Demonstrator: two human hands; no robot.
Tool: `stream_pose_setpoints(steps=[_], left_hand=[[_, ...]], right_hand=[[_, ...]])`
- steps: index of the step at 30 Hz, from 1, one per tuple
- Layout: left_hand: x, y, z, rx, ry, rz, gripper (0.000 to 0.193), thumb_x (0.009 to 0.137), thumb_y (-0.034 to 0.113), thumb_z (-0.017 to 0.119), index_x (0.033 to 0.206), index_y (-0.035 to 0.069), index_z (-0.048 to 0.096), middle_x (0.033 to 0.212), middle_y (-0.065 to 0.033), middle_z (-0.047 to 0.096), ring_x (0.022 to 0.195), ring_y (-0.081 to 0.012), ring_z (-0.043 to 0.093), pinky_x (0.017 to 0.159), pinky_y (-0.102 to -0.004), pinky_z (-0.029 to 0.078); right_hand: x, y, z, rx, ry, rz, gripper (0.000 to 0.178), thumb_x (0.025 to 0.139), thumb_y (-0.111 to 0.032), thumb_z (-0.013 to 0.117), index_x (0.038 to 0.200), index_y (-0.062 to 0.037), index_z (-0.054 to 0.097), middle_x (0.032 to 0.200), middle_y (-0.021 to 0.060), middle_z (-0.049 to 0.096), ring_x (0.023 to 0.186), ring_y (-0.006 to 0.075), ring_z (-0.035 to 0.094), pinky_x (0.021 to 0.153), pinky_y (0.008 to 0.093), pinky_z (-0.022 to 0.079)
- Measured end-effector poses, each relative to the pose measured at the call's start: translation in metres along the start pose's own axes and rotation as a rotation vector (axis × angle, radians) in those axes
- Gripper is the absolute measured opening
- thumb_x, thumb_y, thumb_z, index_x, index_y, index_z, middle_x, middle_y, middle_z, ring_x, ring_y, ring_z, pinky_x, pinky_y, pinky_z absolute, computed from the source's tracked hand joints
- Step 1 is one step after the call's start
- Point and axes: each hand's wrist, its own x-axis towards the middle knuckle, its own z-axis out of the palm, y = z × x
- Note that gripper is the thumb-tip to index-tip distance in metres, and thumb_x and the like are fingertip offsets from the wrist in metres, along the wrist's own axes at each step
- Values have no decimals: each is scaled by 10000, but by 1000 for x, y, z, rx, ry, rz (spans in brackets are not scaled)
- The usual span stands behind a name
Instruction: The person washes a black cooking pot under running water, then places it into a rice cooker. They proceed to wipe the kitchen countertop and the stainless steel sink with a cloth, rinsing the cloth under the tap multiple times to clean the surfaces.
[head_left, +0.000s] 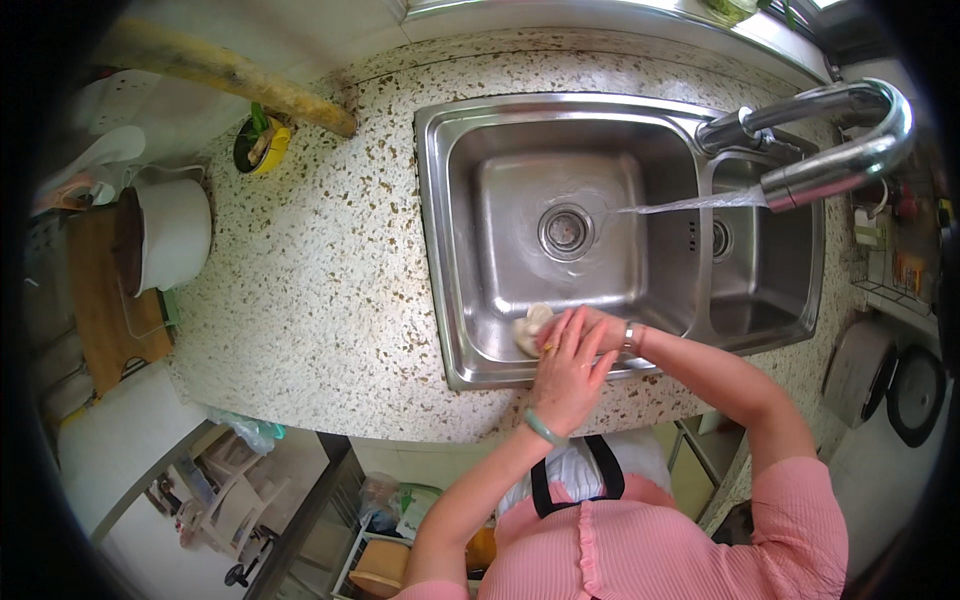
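At the near edge of the large sink basin (480, 200), my right hand (600, 328) is closed around a pale, crumpled cloth (528, 328). Only part of the cloth shows, bulging out on the left side; my hands cover the rest. My left hand (570, 372) lies across the right one, its fingers stretched out and a little apart. Water (690, 203) runs sideways from the chrome faucet (840, 150) on the right and flows toward the drain (567, 232).
A smaller basin (755, 295) adjoins on the right. On the speckled counter (320, 270) stand a yellow pot (272, 150) with a plant and, farther left, a white cooking pot (178, 235) beside a wooden board (100, 300). A bamboo-like pole (230, 72) slants in from the back left.
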Motion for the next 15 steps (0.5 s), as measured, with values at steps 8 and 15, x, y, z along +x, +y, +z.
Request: stream_pose_setpoints(steps=[8,15], left_hand=[[19,-41,-7,134,-8,-182,414,925,235,566,1306,78,535,1406,-221,411,1336,-396,349,1062,-472,335],[77,-83,3,-41,-122,-310,446,960,250,506,1374,91,455,1458,-285,310,1357,-450,292,1107,-465,296]], right_hand=[[114,80,8,-969,114,10,114,798,-191,608,892,-127,599,971,22,560,978,190,529,803,343,444],[160,46,-73,-1541,394,51,286,785,-153,555,1070,-149,586,1145,54,544,1132,260,503,977,424,400]])
